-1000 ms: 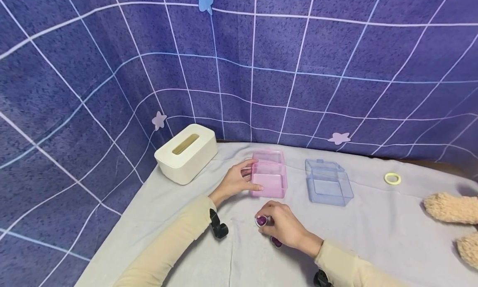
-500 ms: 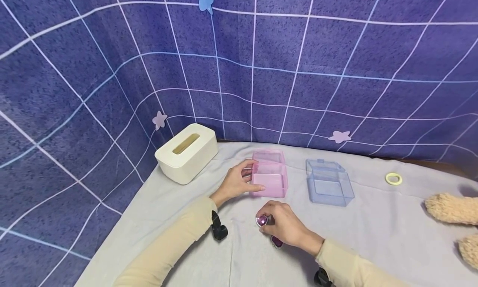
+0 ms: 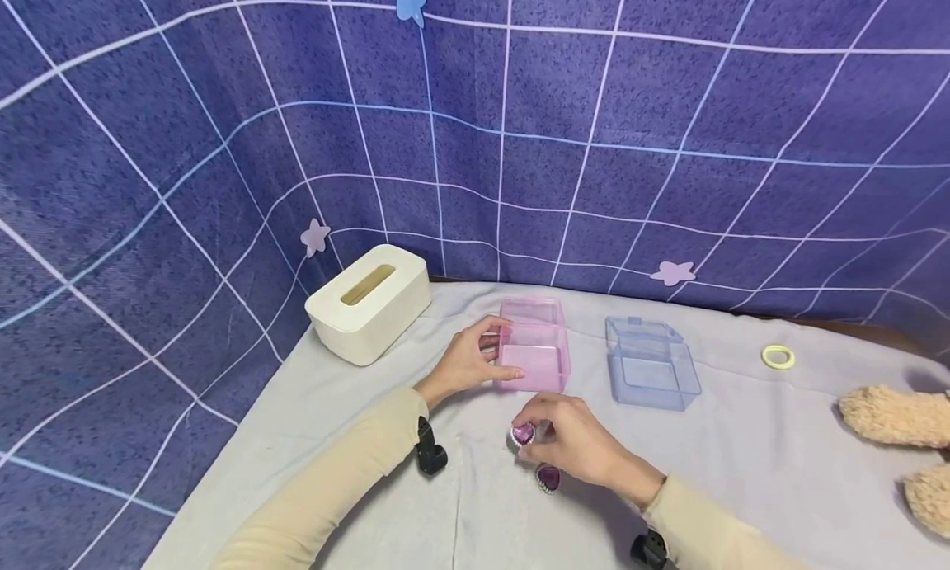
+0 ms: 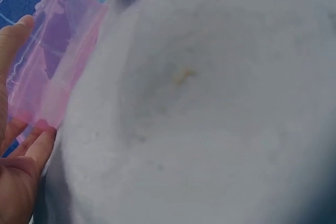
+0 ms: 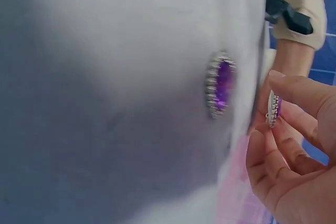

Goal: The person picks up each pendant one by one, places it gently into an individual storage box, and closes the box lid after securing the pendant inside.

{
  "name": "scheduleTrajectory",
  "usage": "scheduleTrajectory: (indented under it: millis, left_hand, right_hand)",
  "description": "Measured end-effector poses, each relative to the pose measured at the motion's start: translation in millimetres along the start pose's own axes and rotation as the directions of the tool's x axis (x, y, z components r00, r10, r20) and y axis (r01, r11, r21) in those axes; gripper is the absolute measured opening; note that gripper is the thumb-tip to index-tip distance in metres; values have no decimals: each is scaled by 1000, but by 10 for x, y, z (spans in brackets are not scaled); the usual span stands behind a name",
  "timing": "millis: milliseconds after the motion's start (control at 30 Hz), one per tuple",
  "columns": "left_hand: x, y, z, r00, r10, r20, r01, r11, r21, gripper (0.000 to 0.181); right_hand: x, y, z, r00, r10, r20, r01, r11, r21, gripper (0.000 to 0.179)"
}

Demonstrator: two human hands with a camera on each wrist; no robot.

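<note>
My left hand [image 3: 469,357] grips the left side of a see-through pink plastic box [image 3: 536,370], its thumb at the front and its fingers farther back. The box stands with its lid raised at the back. In the left wrist view the fingers [image 4: 39,145] touch the pink wall. Just in front of the box, my right hand [image 3: 575,440] pinches a purple heart-shaped jewel [image 3: 523,434] with a silver beaded rim. A second, matching jewel [image 3: 547,478] lies on the cloth below that hand; it also shows in the right wrist view [image 5: 221,85].
Right of the pink box stands a see-through blue box [image 3: 653,372], lid raised. A cream tissue box [image 3: 369,306] is at the back left. Farther right lie a yellow ring [image 3: 778,356] and two fuzzy tan shapes [image 3: 891,416]. A blue gridded curtain [image 3: 579,141] hangs behind.
My right hand has shifted slightly with the pinched jewel, which has turned its face. More of the second jewel shows below the hand. The left hand stays on the pink box.
</note>
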State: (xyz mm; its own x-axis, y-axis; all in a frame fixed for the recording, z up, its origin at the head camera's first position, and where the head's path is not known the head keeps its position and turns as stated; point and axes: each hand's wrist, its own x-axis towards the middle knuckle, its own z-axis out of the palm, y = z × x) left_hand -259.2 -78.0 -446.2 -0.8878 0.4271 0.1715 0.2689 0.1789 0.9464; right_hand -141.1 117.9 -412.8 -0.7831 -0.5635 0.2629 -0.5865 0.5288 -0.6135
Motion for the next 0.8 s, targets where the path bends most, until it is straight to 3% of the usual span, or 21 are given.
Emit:
scheduleTrajectory:
  millis: [200,400,567,800]
  left_hand:
    - [0,4,-24,999,26,-29,-25,999,33,74]
    - [5,-36,-19,1000,22,-18,-22,999,45,76]
    - [-23,14,-45,1000,10,-17,-9,999,36,75]
    - [15,1,-14,1000,-2,-1,2,998,58,75]
  right_hand:
    - [82,-101,-193,997,0,-72,3,999,41,22]
    - [212,-140,-398,982,8,-187,1,999,47,25]
    - [376,-28,-423,970,30,-240,-13,997,70,27]
    - [584,174,-388,957,138,-254,-120,989,86,24]
